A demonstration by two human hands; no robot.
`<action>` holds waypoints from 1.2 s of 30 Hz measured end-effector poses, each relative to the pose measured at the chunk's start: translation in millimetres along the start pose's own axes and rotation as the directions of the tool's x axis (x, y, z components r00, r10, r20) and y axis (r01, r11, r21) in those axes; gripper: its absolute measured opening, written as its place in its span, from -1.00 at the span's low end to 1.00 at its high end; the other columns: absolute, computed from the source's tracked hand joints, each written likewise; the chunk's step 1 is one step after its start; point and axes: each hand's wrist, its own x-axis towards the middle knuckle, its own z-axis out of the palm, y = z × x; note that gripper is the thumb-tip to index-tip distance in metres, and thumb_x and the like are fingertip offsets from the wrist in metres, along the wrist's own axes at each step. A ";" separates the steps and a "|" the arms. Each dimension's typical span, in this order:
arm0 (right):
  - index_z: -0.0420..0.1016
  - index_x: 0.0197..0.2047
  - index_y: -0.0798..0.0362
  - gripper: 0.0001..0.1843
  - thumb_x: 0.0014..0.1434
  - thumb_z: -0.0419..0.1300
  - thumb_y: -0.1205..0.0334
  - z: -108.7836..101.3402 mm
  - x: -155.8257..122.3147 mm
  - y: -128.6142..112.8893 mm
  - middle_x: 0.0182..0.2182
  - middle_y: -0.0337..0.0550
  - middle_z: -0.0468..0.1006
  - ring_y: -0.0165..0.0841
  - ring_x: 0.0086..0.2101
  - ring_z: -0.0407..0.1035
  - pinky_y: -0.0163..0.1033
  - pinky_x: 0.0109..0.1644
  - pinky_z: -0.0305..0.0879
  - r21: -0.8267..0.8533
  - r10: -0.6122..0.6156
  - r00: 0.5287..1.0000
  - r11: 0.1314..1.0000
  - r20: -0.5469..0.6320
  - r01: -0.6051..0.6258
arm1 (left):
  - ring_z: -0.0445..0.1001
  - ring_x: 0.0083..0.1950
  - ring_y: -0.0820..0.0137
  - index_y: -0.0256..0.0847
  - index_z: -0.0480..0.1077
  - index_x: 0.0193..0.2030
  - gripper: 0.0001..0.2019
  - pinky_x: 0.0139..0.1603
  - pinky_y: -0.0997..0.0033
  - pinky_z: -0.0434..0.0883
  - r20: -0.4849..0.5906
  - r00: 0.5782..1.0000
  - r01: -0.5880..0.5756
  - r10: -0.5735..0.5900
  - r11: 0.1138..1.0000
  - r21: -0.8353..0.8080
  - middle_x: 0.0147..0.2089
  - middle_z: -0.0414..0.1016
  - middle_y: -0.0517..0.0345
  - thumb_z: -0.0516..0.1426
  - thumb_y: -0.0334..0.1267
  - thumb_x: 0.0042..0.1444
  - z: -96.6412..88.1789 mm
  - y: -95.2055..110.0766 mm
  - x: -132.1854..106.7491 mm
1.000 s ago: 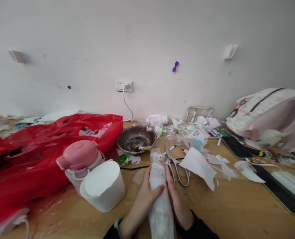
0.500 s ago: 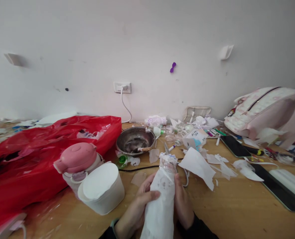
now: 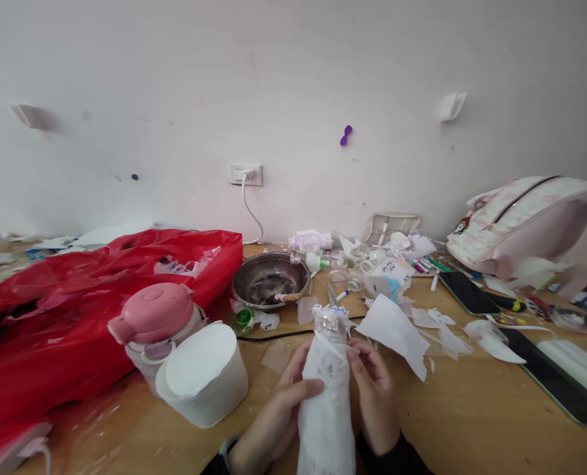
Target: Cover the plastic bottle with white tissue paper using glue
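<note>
A clear plastic bottle (image 3: 327,396) wrapped in white paper lies between my hands, its neck end pointing away from me. Bunched white scraps sit around the clear part at its far end. My left hand (image 3: 286,402) grips the bottle from the left, with the thumb lying across the paper. On the other side, my right hand (image 3: 375,389) has thumb and forefinger pinched at the paper's upper right edge, just below the bare clear part. Behind the bottle lie scissors (image 3: 332,295), and a loose white sheet (image 3: 395,335) is right of them.
To the left stand a white tub (image 3: 204,382), a pink-lidded cup (image 3: 157,313) and a red plastic bag (image 3: 90,284). A metal bowl (image 3: 272,305) sits near the wall. Phones (image 3: 466,292), a backpack (image 3: 535,224) and paper scraps lie to the right.
My right hand has gone from lying flat along the bottle's side to pinching the paper near the neck. The bottle's near end has swung slightly right; my left hand keeps its grip.
</note>
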 end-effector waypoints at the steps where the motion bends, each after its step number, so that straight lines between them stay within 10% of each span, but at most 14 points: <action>1: 0.46 -0.46 0.03 -0.66 -0.07 0.27 -0.10 -0.7 -0.1 -0.2 -0.40 -0.14 0.54 -0.24 -0.32 0.42 -0.20 -0.22 0.38 0.011 -0.016 1.000 1.000 -0.009 0.016 | 0.39 0.04 0.21 -0.08 0.25 0.12 -0.39 -0.05 0.36 0.34 -0.014 1.000 -0.013 0.013 1.000 0.027 0.09 0.39 0.08 0.22 -0.34 -0.15 0.0 -1.0 0.3; 9: 0.31 -0.36 -0.02 -0.68 0.01 0.21 -0.09 -6.8 -3.8 1.1 -0.54 -0.28 0.45 -0.34 -0.53 0.33 -0.27 -0.47 0.28 0.197 0.116 0.992 0.972 0.058 -0.125 | 0.32 0.12 0.13 -0.15 0.19 0.09 -0.39 0.04 0.27 0.30 -0.098 0.993 -0.042 0.061 0.982 0.184 0.14 0.34 0.01 0.23 -0.26 -0.17 5.4 0.7 -0.4; 20: 0.35 -0.39 0.01 -0.74 0.00 0.24 0.00 -4.1 -2.9 -3.2 -0.46 -0.22 0.46 -0.32 -0.40 0.36 -0.24 -0.28 0.30 -0.081 -0.197 0.961 0.980 -0.196 0.184 | 0.33 0.08 0.11 -0.22 0.17 0.06 -0.37 0.00 0.28 0.31 -0.056 0.997 -0.039 0.054 0.972 0.232 0.06 0.36 -0.03 0.25 -0.22 -0.20 5.0 0.0 4.0; 36: 0.35 -0.29 0.02 -0.67 -0.03 0.24 -0.03 0.6 4.5 13.6 -0.42 -0.20 0.49 -0.28 -0.37 0.39 -0.19 -0.28 0.33 -0.008 0.033 0.998 0.999 -0.052 -0.034 | 0.48 -0.29 0.24 -0.30 0.21 0.16 -0.34 -0.28 0.30 0.42 -0.062 0.992 0.114 -0.114 0.993 -0.007 -0.07 0.50 -0.07 0.22 -0.20 -0.13 8.9 9.6 -8.5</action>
